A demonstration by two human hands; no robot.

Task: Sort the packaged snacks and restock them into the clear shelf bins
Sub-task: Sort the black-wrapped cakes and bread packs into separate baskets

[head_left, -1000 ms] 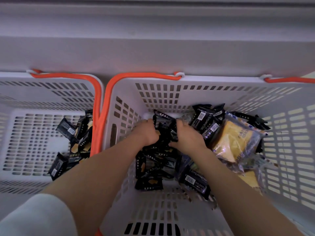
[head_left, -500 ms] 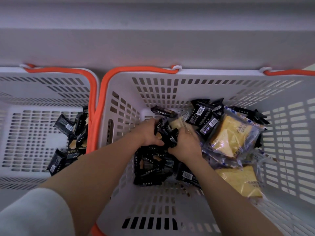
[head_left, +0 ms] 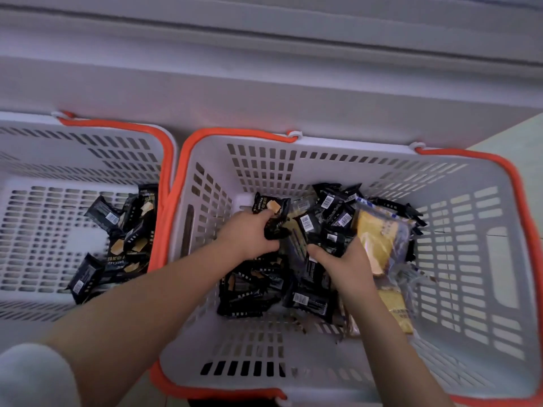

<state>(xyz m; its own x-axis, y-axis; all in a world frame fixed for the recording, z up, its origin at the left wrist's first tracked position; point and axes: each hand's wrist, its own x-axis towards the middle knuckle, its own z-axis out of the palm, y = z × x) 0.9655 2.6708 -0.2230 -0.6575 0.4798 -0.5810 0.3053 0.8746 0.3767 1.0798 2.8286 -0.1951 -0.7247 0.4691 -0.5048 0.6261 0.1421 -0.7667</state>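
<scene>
Both hands work inside the large white slotted plastic basket with orange handles [head_left: 346,168], where small black foil snack packets [head_left: 249,292] lie heaped from the middle to the far right corner, mixed with clear-wrapped yellow cake packs [head_left: 374,239] along the right side. The left hand [head_left: 248,236] has its fingers curled around a bunch of black packets near the far left corner. The right hand [head_left: 346,259] digs into the pile palm down; its fingers are buried, so I cannot tell whether it holds anything. Both forearms reach forward and down.

The likely risk: a loose fistful sheds packets on the lift, or a yellow pack gets dragged along and mis-sorted into the second white slotted basket [head_left: 35,154] on the left, which holds only black packets at its right edge.
</scene>
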